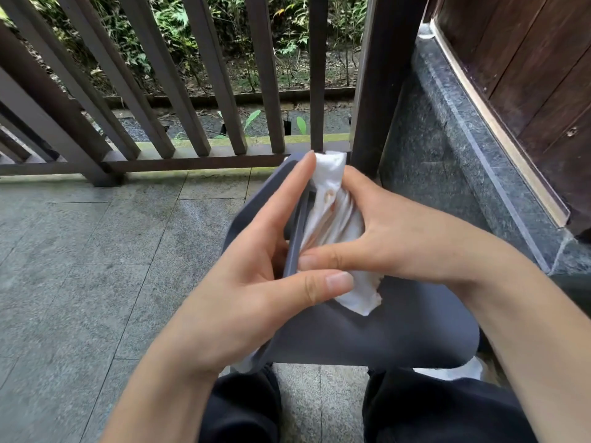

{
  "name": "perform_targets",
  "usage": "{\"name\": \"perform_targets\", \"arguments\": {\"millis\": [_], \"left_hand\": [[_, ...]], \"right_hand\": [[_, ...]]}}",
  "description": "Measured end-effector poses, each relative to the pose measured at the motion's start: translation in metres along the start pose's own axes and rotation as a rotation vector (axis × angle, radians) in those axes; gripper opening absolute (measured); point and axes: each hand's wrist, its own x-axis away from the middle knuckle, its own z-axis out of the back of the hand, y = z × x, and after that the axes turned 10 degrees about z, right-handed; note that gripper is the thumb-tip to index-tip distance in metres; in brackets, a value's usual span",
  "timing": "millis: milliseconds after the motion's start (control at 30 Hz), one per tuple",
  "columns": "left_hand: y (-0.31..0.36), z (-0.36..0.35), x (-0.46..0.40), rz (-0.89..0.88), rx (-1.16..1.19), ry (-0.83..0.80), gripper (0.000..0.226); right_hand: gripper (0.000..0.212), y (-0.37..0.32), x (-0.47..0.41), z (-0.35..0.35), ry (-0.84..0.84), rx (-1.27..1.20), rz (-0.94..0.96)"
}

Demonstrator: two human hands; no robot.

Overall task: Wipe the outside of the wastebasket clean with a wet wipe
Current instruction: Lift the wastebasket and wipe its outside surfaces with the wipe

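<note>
The right hand (377, 238) holds a bunched white wipe (329, 215) against the rim of the grey wastebasket (367, 334), while the left hand (256, 266) grips that rim from the other side, thumb over its edge. The basket lies tipped at frame centre, its long axis running from the knees toward the railing (192, 91). Its bare grey side sits just below the wipe, nearer the right hand; open floor (80, 266) lies left, a stone ledge (447, 155) crowds the right.
</note>
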Motion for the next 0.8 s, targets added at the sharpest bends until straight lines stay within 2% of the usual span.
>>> {"name": "perform_targets", "arguments": {"millis": [67,167,200,300,333,400,500,533,600,667,733,800], "left_hand": [[-0.001,-0.001,-0.001,0.008,-0.003,-0.005,0.095],[-0.001,-0.003,-0.001,-0.003,-0.046,0.007,0.092],[0.000,-0.004,-0.001,-0.009,-0.075,0.009,0.091],[-0.001,-0.005,-0.001,-0.007,-0.117,0.011,0.091],[-0.001,-0.006,-0.002,-0.011,-0.130,0.008,0.091],[-0.001,-0.005,-0.002,-0.015,-0.143,0.026,0.093],[-0.003,-0.003,-0.001,-0.013,-0.130,0.039,0.095],[-0.004,-0.003,-0.001,-0.015,-0.127,0.036,0.095],[-0.004,-0.004,-0.001,-0.013,-0.134,0.012,0.094],[-0.005,-0.003,-0.001,-0.021,-0.149,-0.006,0.092],[-0.007,-0.002,-0.002,-0.026,-0.146,-0.007,0.092],[-0.008,-0.001,-0.003,-0.021,-0.119,0.007,0.089]], "right_hand": [[0.106,-0.001,0.000,0.002,-0.049,0.000,-0.028],[0.099,-0.003,-0.003,0.005,-0.095,-0.108,-0.040],[0.090,-0.004,-0.004,0.006,-0.100,-0.159,-0.033],[0.036,-0.004,-0.010,0.007,-0.011,-0.304,0.033],[0.029,-0.003,-0.010,0.007,0.043,-0.343,0.025],[0.027,-0.003,-0.013,0.007,0.086,-0.385,0.001],[0.031,-0.007,-0.012,0.008,-0.003,-0.303,0.010],[0.043,-0.007,-0.010,0.009,-0.044,-0.234,-0.001],[0.084,-0.006,-0.005,0.010,-0.115,-0.081,-0.072],[0.100,-0.005,-0.004,0.008,-0.124,-0.041,-0.113],[0.087,-0.004,-0.009,0.007,-0.040,-0.098,-0.110],[0.055,-0.003,-0.014,0.007,0.086,-0.219,-0.115]]}}
